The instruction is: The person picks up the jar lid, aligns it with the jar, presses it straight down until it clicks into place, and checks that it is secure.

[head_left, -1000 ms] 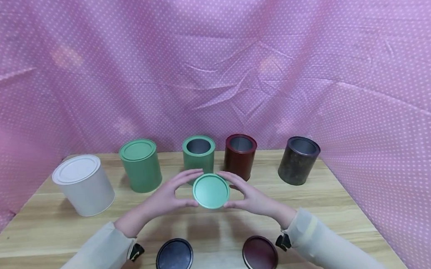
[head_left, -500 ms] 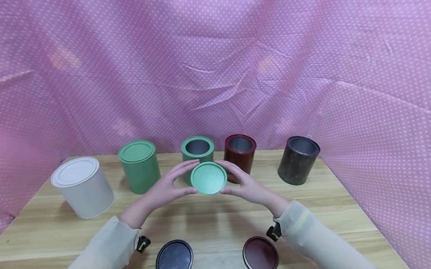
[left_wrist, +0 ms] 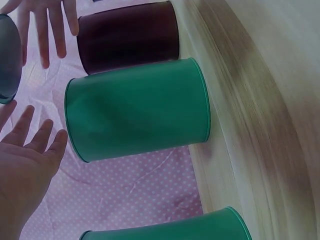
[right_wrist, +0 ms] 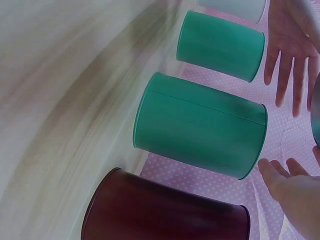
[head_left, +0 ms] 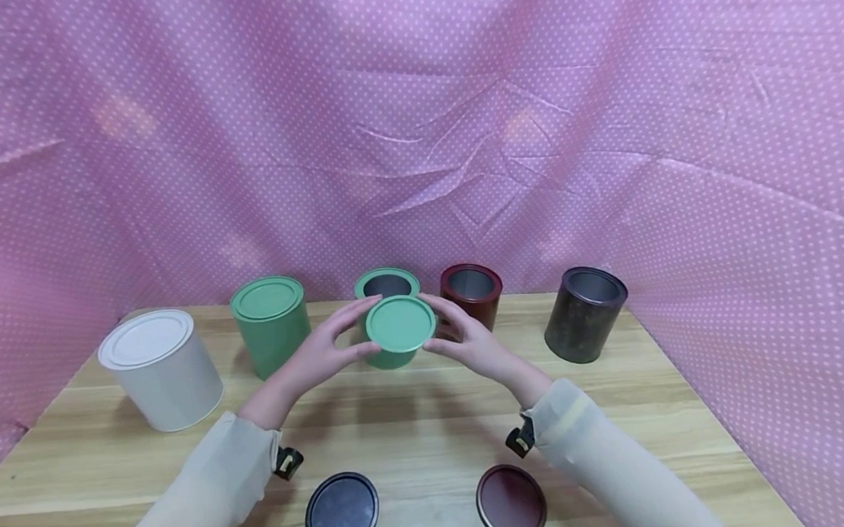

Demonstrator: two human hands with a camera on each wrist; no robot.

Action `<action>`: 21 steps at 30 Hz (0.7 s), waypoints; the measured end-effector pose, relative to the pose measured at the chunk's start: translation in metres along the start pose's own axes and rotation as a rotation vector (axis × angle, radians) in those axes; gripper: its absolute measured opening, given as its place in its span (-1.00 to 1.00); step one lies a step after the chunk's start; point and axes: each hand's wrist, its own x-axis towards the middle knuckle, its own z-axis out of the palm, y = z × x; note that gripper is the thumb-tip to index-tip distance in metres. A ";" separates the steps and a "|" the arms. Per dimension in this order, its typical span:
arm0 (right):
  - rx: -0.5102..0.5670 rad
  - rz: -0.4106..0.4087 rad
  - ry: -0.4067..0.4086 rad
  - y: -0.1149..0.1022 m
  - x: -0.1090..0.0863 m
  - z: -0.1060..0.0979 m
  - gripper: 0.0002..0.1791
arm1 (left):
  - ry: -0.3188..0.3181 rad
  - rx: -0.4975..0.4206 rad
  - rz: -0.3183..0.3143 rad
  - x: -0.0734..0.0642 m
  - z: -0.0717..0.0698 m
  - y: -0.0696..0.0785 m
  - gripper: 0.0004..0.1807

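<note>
green lid (head_left: 400, 324) between left hand (head_left: 322, 355) and right hand (head_left: 476, 346), edges in a wide thumb-and-finger grip

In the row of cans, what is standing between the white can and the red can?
In the head view: a closed green can nearer the white can, then an open green can, partly behind the green lid, nearer the red can.

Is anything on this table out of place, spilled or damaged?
Nothing stands out. The open green can, red can and black can stand upright, and I see no spill or damage. Left hand and right hand hold the green lid; the black lid and red lid lie on the table.
</note>
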 end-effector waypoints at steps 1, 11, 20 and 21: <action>-0.003 0.005 0.009 0.000 0.001 0.000 -0.25 | 0.003 -0.005 0.002 0.001 0.000 0.000 -0.25; -0.018 -0.031 0.026 -0.003 0.007 -0.002 -0.24 | 0.017 -0.001 -0.027 0.004 -0.001 0.002 -0.24; -0.063 -0.006 0.038 -0.006 0.018 -0.006 -0.23 | 0.031 0.000 -0.046 0.012 -0.004 0.002 -0.22; -0.069 -0.003 0.037 -0.005 0.019 -0.006 -0.22 | 0.032 -0.001 -0.052 0.012 -0.005 0.002 -0.22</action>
